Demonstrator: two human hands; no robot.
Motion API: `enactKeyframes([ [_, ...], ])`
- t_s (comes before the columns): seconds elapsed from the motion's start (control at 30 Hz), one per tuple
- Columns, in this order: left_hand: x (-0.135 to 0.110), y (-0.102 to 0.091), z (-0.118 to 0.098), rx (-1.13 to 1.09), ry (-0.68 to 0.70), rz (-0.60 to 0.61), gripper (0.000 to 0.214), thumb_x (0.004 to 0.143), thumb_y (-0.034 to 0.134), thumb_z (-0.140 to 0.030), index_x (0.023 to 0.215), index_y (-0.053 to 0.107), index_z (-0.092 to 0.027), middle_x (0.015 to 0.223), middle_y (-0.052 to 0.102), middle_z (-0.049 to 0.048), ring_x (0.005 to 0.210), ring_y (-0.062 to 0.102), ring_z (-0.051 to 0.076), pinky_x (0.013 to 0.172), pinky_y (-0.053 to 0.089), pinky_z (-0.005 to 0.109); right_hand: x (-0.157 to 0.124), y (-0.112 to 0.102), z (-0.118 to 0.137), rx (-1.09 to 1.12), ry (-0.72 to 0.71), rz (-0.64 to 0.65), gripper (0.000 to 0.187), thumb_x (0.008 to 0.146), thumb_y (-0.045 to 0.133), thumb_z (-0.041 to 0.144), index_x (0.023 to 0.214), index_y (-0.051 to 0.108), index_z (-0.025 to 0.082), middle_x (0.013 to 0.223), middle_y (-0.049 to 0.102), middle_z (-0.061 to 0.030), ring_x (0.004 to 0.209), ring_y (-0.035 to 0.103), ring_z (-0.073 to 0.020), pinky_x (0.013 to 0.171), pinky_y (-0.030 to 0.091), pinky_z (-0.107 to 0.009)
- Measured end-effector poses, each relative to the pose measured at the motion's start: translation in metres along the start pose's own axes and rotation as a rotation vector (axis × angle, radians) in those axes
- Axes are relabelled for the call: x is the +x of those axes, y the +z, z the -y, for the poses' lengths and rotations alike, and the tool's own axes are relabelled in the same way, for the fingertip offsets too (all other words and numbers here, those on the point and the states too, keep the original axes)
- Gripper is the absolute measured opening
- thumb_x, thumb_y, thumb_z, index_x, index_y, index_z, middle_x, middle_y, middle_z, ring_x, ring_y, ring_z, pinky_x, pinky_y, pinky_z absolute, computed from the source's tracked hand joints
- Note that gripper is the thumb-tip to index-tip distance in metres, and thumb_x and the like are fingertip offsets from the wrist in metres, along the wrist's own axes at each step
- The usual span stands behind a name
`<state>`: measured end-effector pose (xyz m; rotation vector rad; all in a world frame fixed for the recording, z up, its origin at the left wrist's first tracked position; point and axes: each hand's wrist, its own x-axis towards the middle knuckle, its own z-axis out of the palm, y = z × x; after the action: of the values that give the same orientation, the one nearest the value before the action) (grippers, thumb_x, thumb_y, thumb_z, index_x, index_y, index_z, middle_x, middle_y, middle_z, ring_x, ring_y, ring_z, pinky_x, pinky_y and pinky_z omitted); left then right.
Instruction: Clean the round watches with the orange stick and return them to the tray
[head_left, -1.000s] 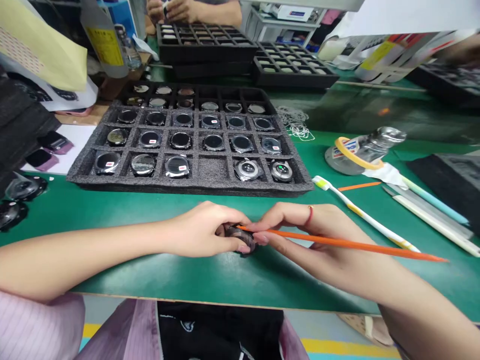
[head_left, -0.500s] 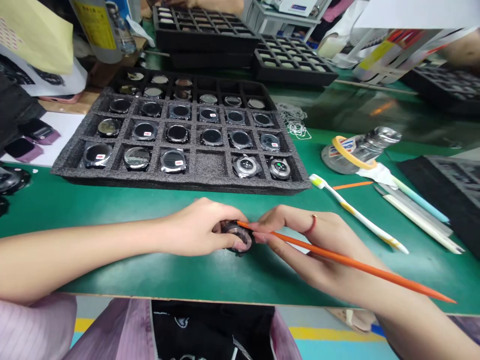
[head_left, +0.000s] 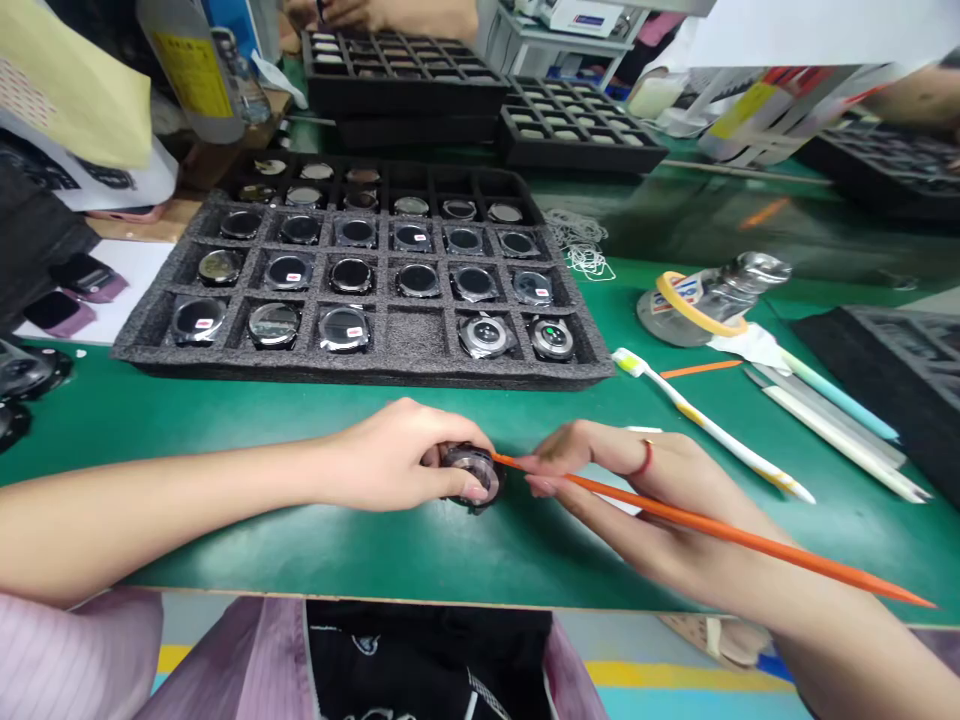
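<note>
1. Grey foam tray [head_left: 124,355]: rows of compartments holding round watch parts, lying on the green bench mat [head_left: 247,540].
2. Left hand [head_left: 394,458]: clenched, thumb and fingers curled over the watch body from the left.
3. Round watch body [head_left: 474,472]: dark outer edge, glossy brownish-metal inner ring, face partly hidden by fingertips; on the mat between the hands, in front of the tray.
4. Orange pry stick [head_left: 720,530]: long, slender, tapered; one end touches the watch's right edge.
5. Right hand [head_left: 600,465]: pinches the stick; red ring on one finger.
6. White-and-yellow toothbrush [head_left: 712,425]: lying on the mat, just beyond the right hand.
</note>
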<state>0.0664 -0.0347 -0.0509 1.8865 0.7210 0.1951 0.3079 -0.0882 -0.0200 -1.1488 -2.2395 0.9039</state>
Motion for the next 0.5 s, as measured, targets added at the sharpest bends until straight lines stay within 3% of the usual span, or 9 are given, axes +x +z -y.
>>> enactKeyframes([
  [0.23, -0.001, 0.0, 0.0, 0.033, -0.003, -0.01, 0.031, 0.093, 0.073, -0.03, 0.12, 0.075, -0.015, 0.095, 0.077, 0.0025, 0.073, 0.061, 0.013, 0.069, 0.045, 0.023, 0.001, 0.004, -0.004, 0.055, 0.013, 0.019, 0.016, 0.102, 0.055, 0.027, 0.089, 0.065, 0.024, 0.086, 0.077, -0.0027, 0.08, 0.075, -0.0182, 0.064, 0.055, -0.026],
  [0.5, -0.003, 0.0, -0.003, 0.063, -0.013, -0.014, 0.03, 0.093, 0.073, -0.034, 0.117, 0.076, -0.017, 0.092, 0.076, 0.0015, 0.073, 0.061, 0.013, 0.068, 0.043, 0.022, 0.006, 0.01, -0.004, 0.101, -0.031, -0.01, 0.02, 0.102, 0.054, 0.026, 0.085, 0.063, 0.021, 0.078, 0.072, -0.0016, 0.066, 0.065, -0.0128, 0.06, 0.049, -0.023],
])
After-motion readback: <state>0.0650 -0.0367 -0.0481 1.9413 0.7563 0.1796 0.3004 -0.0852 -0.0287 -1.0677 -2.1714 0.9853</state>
